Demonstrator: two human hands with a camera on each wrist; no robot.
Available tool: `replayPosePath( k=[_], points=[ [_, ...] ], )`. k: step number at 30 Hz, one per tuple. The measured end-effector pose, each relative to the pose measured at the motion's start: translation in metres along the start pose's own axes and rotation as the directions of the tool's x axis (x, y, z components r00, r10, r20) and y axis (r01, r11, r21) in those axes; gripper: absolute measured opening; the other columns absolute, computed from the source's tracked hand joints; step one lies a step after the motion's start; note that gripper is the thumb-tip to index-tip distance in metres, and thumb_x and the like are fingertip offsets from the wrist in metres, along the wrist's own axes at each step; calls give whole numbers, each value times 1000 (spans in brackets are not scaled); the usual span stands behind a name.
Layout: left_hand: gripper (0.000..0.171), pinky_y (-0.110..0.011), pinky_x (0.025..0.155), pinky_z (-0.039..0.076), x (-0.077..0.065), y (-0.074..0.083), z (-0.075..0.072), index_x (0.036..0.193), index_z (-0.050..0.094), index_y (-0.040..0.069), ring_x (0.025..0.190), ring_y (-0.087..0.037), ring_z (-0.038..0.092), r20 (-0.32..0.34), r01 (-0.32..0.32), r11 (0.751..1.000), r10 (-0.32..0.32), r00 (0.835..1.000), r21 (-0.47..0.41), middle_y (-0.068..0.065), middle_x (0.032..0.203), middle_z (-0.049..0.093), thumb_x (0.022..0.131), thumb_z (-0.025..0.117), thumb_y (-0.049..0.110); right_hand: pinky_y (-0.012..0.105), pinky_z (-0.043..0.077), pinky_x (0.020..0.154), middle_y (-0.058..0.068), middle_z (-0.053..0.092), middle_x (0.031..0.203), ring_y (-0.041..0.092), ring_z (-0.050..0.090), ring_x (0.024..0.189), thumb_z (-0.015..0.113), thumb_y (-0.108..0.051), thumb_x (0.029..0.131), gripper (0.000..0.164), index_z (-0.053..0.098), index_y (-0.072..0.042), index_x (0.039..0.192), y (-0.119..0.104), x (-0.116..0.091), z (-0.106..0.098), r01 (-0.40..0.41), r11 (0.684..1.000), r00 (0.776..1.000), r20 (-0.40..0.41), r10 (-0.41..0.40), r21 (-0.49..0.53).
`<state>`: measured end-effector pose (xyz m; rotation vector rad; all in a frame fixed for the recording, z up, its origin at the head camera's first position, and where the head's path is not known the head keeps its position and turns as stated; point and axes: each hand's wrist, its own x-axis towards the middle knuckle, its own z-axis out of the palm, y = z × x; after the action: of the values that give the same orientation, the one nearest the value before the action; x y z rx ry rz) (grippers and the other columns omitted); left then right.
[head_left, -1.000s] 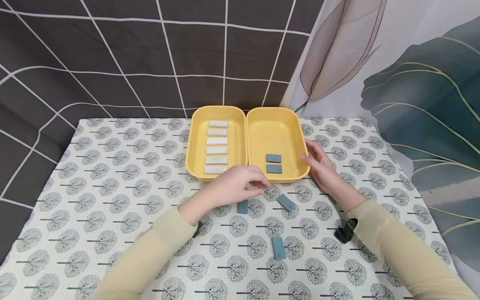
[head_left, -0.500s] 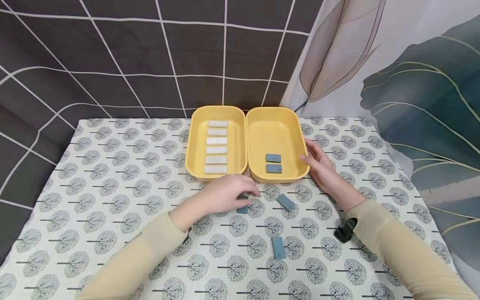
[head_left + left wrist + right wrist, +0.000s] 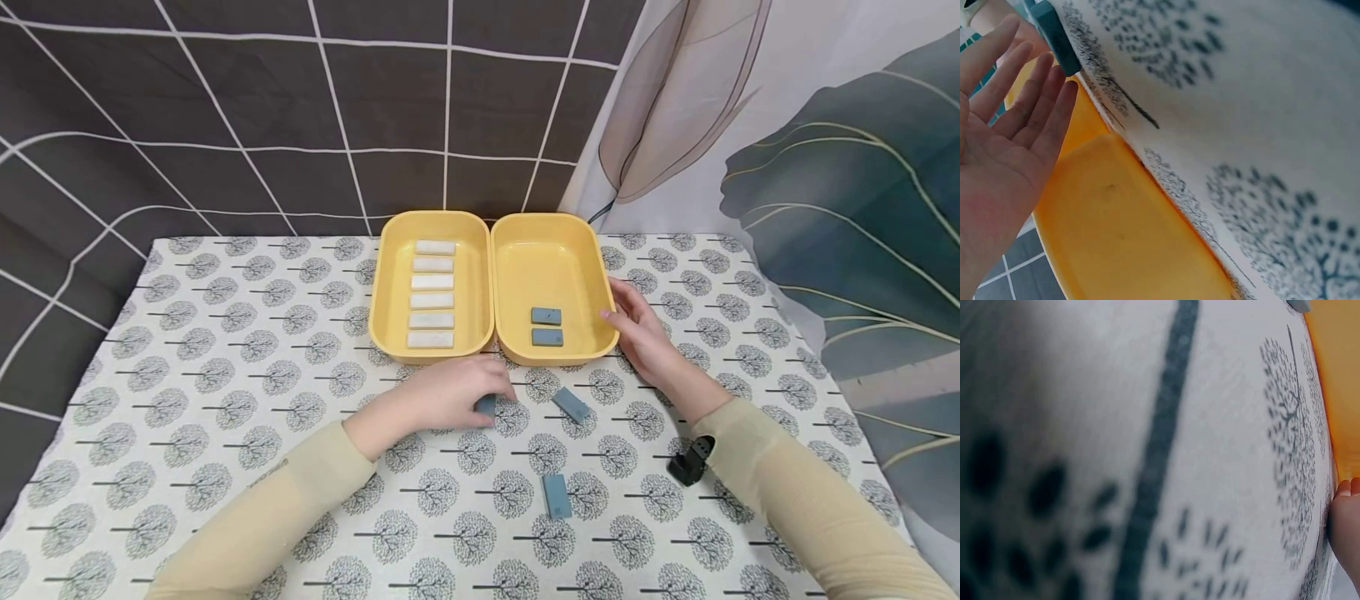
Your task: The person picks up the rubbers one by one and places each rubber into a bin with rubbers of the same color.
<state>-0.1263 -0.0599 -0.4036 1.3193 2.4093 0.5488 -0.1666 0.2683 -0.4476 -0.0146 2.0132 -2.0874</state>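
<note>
In the head view my left hand (image 3: 459, 390) is low over the table, thumb and fingers spread on either side of a small blue-grey rectangular block (image 3: 486, 406) that they partly hide. The left wrist view shows that palm with its fingers extended and a blue-grey block (image 3: 1057, 39) past the fingertips. My right hand (image 3: 647, 337) holds the right wall of the right yellow tray (image 3: 551, 361), thumb over the rim and fingers along the outside. Two blue-grey blocks (image 3: 547, 337) lie in that tray's near part.
The left yellow tray (image 3: 379, 308) stands against the right one, with a column of several white blocks (image 3: 432, 300) inside. Two more blue-grey blocks, one angled (image 3: 572, 405) and one nearer (image 3: 557, 497), lie on the tree-print tablecloth (image 3: 247, 433). A dark tiled backdrop (image 3: 300, 100) rises behind.
My left hand has moved left and down from the right tray's front edge to the nearby blue-grey block, its fingers now around it. The right hand keeps its place.
</note>
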Motion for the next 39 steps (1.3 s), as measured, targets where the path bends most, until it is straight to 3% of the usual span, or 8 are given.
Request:
replayPosePath(
  k=[7,14,22,32,39],
  points=[
    [40,-36,118,53,0,-6,1,128,75,15,127,-18,66,42,22,1000,-21,999,-18,-1,133,72,89,85,21,12,49,110,13,31,168,8,45,138,49,0,104,68,23,-4,166,0,1,0,21,1000,1000,-4,-21,5],
    [41,-35,116,54,0,-9,2,126,75,13,124,-19,67,40,4,1000,-4,999,-6,-2,131,73,88,86,20,13,48,113,20,19,174,15,40,147,49,-1,105,68,22,-5,167,-1,0,-1,10,1000,1000,-3,-10,-2],
    [37,-33,112,56,0,-7,2,123,77,12,116,-17,68,45,21,1000,-21,999,8,-2,125,73,89,85,20,11,48,111,20,21,173,8,45,139,49,0,105,67,22,-3,167,2,-1,-1,27,1000,1000,0,-27,7],
    [32,-31,102,60,-3,-5,3,117,78,11,105,-15,69,38,39,999,-40,998,34,-1,116,74,89,86,23,12,49,111,10,35,166,8,48,137,48,1,104,67,23,-2,166,1,-1,0,34,999,999,-2,-34,17],
    [19,-27,96,61,-4,-3,0,106,82,13,101,-13,68,20,3,997,-4,1000,71,2,106,77,88,86,18,12,50,110,2,41,160,9,48,136,49,1,104,67,24,-2,166,2,-1,0,39,999,999,0,-39,15]
  ],
)
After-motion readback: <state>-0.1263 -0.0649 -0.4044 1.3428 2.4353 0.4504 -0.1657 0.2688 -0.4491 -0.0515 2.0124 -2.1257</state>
